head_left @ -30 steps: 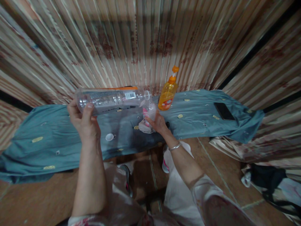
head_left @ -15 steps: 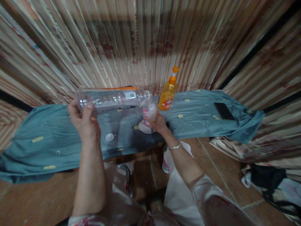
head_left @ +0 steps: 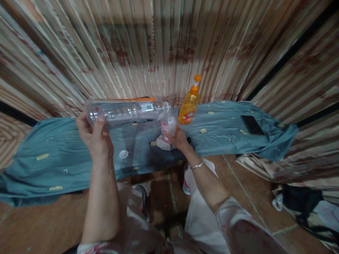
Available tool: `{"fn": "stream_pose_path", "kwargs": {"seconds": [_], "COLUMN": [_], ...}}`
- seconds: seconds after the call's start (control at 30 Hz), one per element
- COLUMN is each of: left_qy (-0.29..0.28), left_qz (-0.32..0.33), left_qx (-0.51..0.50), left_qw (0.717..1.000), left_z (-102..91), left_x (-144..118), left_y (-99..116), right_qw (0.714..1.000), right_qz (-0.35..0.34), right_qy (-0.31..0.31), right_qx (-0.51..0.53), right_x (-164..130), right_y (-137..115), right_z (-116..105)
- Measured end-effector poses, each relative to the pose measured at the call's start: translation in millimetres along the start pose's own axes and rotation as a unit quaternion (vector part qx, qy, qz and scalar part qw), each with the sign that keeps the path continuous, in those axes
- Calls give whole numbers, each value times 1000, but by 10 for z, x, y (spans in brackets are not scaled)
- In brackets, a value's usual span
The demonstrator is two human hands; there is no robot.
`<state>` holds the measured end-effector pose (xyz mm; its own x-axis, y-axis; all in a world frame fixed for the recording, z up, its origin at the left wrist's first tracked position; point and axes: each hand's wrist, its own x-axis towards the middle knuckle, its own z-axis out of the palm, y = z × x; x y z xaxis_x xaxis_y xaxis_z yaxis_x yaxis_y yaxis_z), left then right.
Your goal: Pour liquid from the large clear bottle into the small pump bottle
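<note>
Bottle (head_left: 124, 112) first: we see a big clear plastic one lying on its side in the air, left of centre in the frame, its open neck pointing right and a printed label along its body. Our left hand (head_left: 94, 135) grasps it at the base end, thumb pressed over the side. Our right hand (head_left: 178, 138) is closed around a small clear plastic pouch (head_left: 167, 126) with pink print, held up just below the bottle's neck; whether the two touch we cannot tell. Under the hands stretches a table covered in blue cloth (head_left: 53, 158). A white cap (head_left: 123, 153) lies on the cloth below the bottle. An orange pump bottle (head_left: 189, 104) stands upright just right of the neck, and a dark phone (head_left: 252, 125) lies flat toward the right.
</note>
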<state>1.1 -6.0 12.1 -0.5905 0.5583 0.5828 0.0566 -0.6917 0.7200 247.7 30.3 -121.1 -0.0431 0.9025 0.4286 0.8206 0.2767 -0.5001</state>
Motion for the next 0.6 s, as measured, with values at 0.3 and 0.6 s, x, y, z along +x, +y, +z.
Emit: {"fn": "stream_pose_path", "kwargs": {"seconds": [0.3,0.6], "left_qy": [11,-4], "left_qz": [-5,11], "left_qx": [-34,-16], "left_qw": [999,1000], "left_z": [7,-38], "left_x": [6,23], "left_y": [2,-49], "right_qw": [1000,1000], "right_qz": [10,-6], "right_qy": [-14,-1], "right_qx": [20,10], "right_x": [7,5], "right_y": [-19,-6], "right_z": [-37,-12]}}
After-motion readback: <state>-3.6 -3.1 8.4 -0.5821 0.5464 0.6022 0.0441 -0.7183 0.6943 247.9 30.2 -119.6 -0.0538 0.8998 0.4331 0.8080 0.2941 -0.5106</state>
